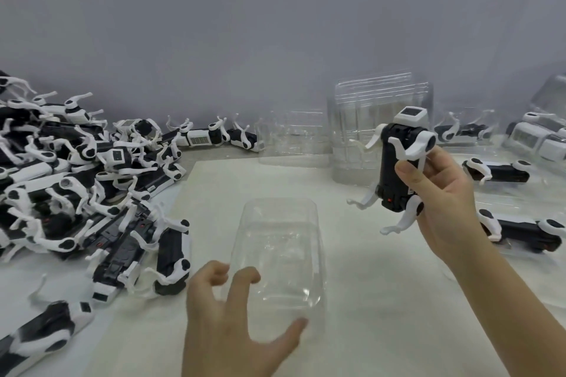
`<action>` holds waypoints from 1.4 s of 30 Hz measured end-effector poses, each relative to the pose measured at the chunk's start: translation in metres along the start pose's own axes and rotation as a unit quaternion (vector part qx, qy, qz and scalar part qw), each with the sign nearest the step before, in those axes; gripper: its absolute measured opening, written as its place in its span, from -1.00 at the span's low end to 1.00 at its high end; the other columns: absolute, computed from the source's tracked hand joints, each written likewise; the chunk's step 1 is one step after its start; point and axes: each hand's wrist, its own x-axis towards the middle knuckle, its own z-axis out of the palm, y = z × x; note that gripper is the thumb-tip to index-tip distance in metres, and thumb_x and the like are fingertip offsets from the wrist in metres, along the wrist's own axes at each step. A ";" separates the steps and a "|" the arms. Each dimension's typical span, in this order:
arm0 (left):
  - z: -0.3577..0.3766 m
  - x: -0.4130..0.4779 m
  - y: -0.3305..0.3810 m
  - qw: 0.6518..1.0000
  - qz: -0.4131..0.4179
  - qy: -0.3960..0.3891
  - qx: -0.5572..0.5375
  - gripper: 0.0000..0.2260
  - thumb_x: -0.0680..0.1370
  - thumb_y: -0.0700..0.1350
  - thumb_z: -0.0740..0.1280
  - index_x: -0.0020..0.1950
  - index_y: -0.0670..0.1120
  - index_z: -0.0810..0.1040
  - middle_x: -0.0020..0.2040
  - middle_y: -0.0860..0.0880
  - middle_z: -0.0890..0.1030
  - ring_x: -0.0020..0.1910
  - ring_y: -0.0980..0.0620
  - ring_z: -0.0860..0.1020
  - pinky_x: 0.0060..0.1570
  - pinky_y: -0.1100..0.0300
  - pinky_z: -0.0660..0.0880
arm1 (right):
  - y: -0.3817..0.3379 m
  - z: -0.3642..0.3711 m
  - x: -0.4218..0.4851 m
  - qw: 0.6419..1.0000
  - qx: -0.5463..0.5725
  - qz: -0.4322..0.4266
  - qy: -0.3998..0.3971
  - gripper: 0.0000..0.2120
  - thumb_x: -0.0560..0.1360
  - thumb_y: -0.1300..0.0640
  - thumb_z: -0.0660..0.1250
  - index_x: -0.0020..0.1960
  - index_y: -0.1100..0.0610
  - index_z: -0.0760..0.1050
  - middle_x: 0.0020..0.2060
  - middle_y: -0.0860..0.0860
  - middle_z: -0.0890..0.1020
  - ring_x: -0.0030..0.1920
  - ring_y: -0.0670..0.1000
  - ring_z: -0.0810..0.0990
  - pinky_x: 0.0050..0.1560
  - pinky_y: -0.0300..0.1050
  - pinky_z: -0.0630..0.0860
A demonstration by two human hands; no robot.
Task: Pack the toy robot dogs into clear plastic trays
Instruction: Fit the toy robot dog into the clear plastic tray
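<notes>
Head view, packing step: one dog about to go into one tray. My right hand (441, 193) is closed round a toy dog (398, 162), thumb across its black belly and fingers behind. It holds the dog upright in the air, screen-faced head at the top, white legs splayed toward me, above and to the right of the clear tray (278, 254). The tray lies open side up on the white sheet (382, 300) in front of me, long axis running away from me. My left hand (232, 309) spans the tray's near end, fingers spread and curled at the tips, thumb by the near right corner. Through the clear plastic I cannot tell whether it truly pinches the wall or only hovers at it. To do this well I would first press the tray flat, since it looks light and likely to skate. I would then tip the dog level and line its body with the tray's length. The legs I would fold or guide inside the rim, because a splayed one may catch an edge and flip the tray. The loose pile of dogs (76, 177) lies to the left. A stack of empty trays (379, 131) stands behind. Finished dogs (520, 229) lie to the right, which suggests the job is partly done.
</notes>
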 end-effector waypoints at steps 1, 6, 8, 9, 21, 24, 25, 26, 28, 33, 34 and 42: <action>0.001 0.002 -0.007 0.999 0.010 -0.022 -0.033 -0.49 0.09 0.03 0.62 -0.12 0.15 0.40 0.09 0.04 0.34 -0.05 -0.02 0.51 -0.08 0.26 0.41 | 0.001 0.003 0.000 1.000 -0.003 0.003 -0.014 -0.67 0.38 0.12 0.41 0.14 0.03 0.55 -0.10 -0.14 0.70 -0.02 -0.09 0.66 -0.01 -0.21 0.59; 0.001 0.045 -0.035 0.968 -0.035 -0.181 -0.167 -0.80 0.29 -0.09 0.37 -0.22 0.11 0.38 0.17 0.32 0.41 0.28 0.31 0.41 0.18 0.40 0.33 | -0.001 0.009 0.001 0.991 -0.066 0.013 -0.113 -0.60 0.36 0.14 0.42 0.19 -0.04 0.56 -0.10 -0.06 0.70 -0.10 0.00 0.65 -0.11 -0.07 0.61; 0.009 0.055 -0.033 0.968 -0.086 -0.131 -0.195 -0.69 0.26 0.11 0.38 -0.06 0.15 0.40 0.19 0.24 0.39 0.26 0.36 0.36 0.23 0.39 0.31 | -0.003 0.012 0.003 0.988 -0.081 0.012 -0.131 -0.57 0.34 0.13 0.44 0.19 -0.13 0.57 -0.08 -0.05 0.69 -0.13 0.01 0.62 -0.15 -0.07 0.59; 0.016 0.057 -0.027 0.973 -0.115 -0.090 -0.176 -0.57 0.23 0.25 0.36 0.04 0.20 0.39 0.25 0.18 0.31 0.27 0.33 0.32 0.23 0.45 0.25 | -0.003 0.013 0.005 0.988 -0.084 0.011 -0.127 -0.55 0.34 0.13 0.44 0.20 -0.13 0.56 -0.06 -0.06 0.70 -0.13 0.00 0.61 -0.14 -0.09 0.58; 0.083 0.102 -0.043 0.976 -0.168 -0.037 -0.136 -0.66 0.32 0.15 0.52 -0.14 0.08 0.40 0.32 0.12 0.19 0.48 0.10 0.03 0.36 0.10 0.21 | -0.002 0.012 0.012 0.986 -0.116 -0.025 -0.114 -0.56 0.33 0.17 0.45 0.12 -0.19 0.50 -0.09 -0.11 0.70 -0.16 -0.07 0.60 -0.16 -0.19 0.57; 0.067 0.089 -0.068 0.959 -0.046 -0.139 -0.243 -0.69 0.26 0.14 0.49 -0.14 0.21 0.40 0.44 0.34 0.14 0.53 0.28 -0.02 0.31 0.33 0.10 | -0.012 0.008 0.016 0.984 -0.110 -0.035 -0.137 -0.58 0.26 0.16 0.51 0.04 -0.10 0.47 -0.13 -0.09 0.71 -0.20 -0.09 0.64 -0.24 -0.22 0.57; 0.062 0.086 -0.076 0.954 -0.011 -0.156 -0.257 -0.65 0.25 0.14 0.50 -0.07 0.27 0.42 0.51 0.31 0.07 0.55 0.25 -0.05 0.31 0.32 0.08 | -0.016 0.007 0.018 0.982 -0.112 -0.040 -0.149 -0.58 0.26 0.16 0.52 0.05 -0.05 0.48 -0.11 -0.09 0.71 -0.19 -0.11 0.66 -0.24 -0.25 0.57; 0.058 0.083 -0.081 0.949 0.012 -0.164 -0.269 -0.53 0.23 0.17 0.52 0.06 0.32 0.42 0.57 0.25 -0.02 0.57 0.21 -0.09 0.34 0.28 0.07 | -0.019 0.007 0.019 0.979 -0.118 -0.043 -0.162 -0.58 0.26 0.18 0.52 0.07 -0.03 0.49 -0.09 -0.09 0.71 -0.18 -0.12 0.66 -0.24 -0.29 0.57; 0.054 0.083 -0.087 0.938 0.012 -0.177 -0.298 -0.18 0.17 0.32 0.55 0.37 0.34 0.29 0.59 0.19 -0.20 0.58 0.15 -0.17 0.41 0.10 0.05 | -0.022 0.011 0.022 0.971 -0.142 -0.042 -0.187 -0.59 0.29 0.18 0.52 0.08 -0.04 0.51 -0.08 -0.09 0.71 -0.17 -0.12 0.67 -0.23 -0.31 0.56; 0.054 0.092 -0.094 0.908 -0.029 -0.268 -0.322 0.06 0.14 0.35 0.57 0.48 0.44 0.01 0.56 0.33 -0.04 0.56 0.24 -0.05 0.53 0.00 -0.01 | -0.009 0.020 0.027 0.958 -0.193 -0.010 -0.210 -0.65 0.39 0.24 0.47 0.10 -0.04 0.52 -0.09 -0.10 0.71 -0.22 -0.14 0.66 -0.28 -0.35 0.52; 0.056 0.093 -0.092 0.907 -0.028 -0.277 -0.317 0.01 0.16 0.30 0.58 0.47 0.44 0.06 0.54 0.35 0.04 0.55 0.26 0.00 0.55 0.00 -0.01 | -0.005 0.021 0.027 0.957 -0.198 0.001 -0.212 -0.66 0.42 0.26 0.45 0.11 -0.05 0.53 -0.10 -0.11 0.71 -0.23 -0.14 0.66 -0.30 -0.35 0.52; 0.060 0.084 -0.078 0.949 0.076 -0.107 -0.288 -0.05 0.18 0.13 0.63 0.46 0.23 0.21 0.59 0.08 0.12 0.58 0.05 0.06 0.50 0.26 0.08 | 0.006 0.028 0.020 0.958 -0.188 -0.047 -0.210 -0.67 0.43 0.07 0.50 0.12 -0.24 0.58 -0.09 -0.20 0.69 -0.14 -0.14 0.67 -0.28 -0.23 0.60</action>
